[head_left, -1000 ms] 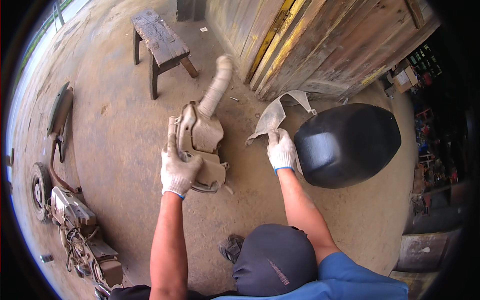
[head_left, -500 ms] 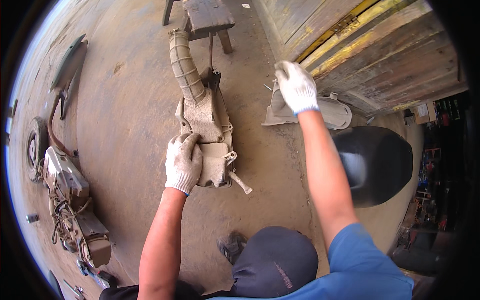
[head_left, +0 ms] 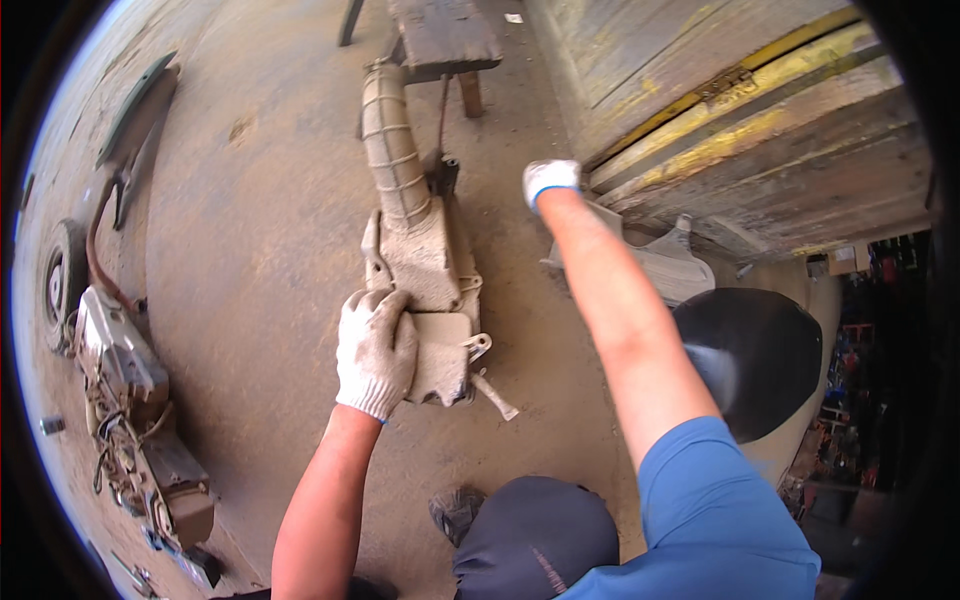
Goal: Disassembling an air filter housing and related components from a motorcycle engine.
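A dust-caked air filter box (head_left: 420, 255) with a ribbed intake hose (head_left: 388, 140) stands on the floor in front of me, the hose pointing away. My left hand (head_left: 375, 342), in a dirty white knit glove, grips the left edge of the box with its fingers curled over the top. Its thumb side lies near a square cover. My right hand (head_left: 550, 178), gloved too, is stretched far forward to the right of the hose, apart from the box. Its fingers are hidden behind the wrist. Below it lies a grey plastic panel (head_left: 675, 262), partly covered by my forearm.
A wooden stool (head_left: 440, 35) stands beyond the hose. Weathered wooden boards (head_left: 760, 150) with yellow paint rise at the right. A black scooter seat (head_left: 760, 360) lies near my right arm. Along the left are a dusty vehicle part with wiring (head_left: 150, 430) and a small wheel (head_left: 65, 285).
My right hand has moved left, away from above the grey panel, and turned so its fingers no longer show. My left hand keeps its grip on the box. The whole view has shifted slightly.
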`<control>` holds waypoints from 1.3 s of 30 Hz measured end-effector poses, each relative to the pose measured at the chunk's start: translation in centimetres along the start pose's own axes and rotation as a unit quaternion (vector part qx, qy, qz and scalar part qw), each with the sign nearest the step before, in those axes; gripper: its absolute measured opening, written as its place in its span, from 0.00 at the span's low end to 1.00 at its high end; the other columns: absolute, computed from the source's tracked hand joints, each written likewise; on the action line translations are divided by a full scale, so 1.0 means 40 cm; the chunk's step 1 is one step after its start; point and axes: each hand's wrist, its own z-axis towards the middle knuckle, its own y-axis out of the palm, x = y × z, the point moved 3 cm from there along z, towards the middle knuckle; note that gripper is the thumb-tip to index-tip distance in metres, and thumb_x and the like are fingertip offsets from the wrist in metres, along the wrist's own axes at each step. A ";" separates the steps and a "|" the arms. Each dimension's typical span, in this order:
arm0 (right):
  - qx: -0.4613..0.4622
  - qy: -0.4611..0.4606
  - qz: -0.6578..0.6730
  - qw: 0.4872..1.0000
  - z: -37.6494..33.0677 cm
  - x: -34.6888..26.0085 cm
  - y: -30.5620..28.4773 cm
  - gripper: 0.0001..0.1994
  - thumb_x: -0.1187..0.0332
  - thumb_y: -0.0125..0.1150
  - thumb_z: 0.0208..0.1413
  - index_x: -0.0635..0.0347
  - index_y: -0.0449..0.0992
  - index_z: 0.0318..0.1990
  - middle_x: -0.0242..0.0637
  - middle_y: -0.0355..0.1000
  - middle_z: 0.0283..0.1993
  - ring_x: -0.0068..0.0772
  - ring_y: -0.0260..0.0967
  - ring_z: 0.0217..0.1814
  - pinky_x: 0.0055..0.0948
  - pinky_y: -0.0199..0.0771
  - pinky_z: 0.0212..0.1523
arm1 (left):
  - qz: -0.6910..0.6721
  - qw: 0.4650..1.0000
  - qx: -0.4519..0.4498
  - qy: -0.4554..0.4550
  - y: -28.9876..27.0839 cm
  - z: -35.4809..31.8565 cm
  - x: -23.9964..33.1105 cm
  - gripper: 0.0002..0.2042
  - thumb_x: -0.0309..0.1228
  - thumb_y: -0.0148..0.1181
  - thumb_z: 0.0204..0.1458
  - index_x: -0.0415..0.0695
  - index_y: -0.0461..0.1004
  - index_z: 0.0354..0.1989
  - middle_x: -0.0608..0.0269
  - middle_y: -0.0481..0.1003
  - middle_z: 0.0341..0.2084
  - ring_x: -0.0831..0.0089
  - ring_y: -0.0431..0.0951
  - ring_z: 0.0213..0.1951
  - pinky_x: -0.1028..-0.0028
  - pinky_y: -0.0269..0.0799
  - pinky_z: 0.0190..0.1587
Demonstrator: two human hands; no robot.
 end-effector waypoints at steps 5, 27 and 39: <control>0.160 0.005 0.026 0.987 -0.078 0.003 0.061 0.12 0.66 0.54 0.67 0.47 0.87 0.45 0.41 0.87 0.47 0.45 0.85 0.51 0.51 0.76 0.48 | -0.017 1.000 0.002 0.010 0.047 0.014 0.010 0.12 0.28 0.61 0.61 0.42 0.83 0.51 0.49 0.80 0.52 0.45 0.74 0.62 0.52 0.71 0.68; 0.294 0.110 0.456 0.833 -0.455 0.284 0.042 0.16 0.65 0.64 0.63 0.59 0.85 0.56 0.51 0.83 0.57 0.55 0.80 0.62 0.45 0.77 0.66 | -0.006 1.000 0.030 -0.005 0.025 -0.002 0.011 0.11 0.29 0.61 0.62 0.43 0.84 0.50 0.51 0.81 0.52 0.48 0.76 0.61 0.54 0.72 0.67; 0.398 -0.151 0.577 0.697 -0.810 -0.196 -0.323 0.11 0.71 0.72 0.62 0.64 0.84 0.51 0.49 0.83 0.50 0.50 0.82 0.52 0.43 0.80 0.54 | -0.055 0.994 -0.090 -0.013 -0.140 0.001 -0.025 0.16 0.40 0.56 0.69 0.41 0.84 0.51 0.46 0.84 0.47 0.46 0.84 0.50 0.55 0.79 0.56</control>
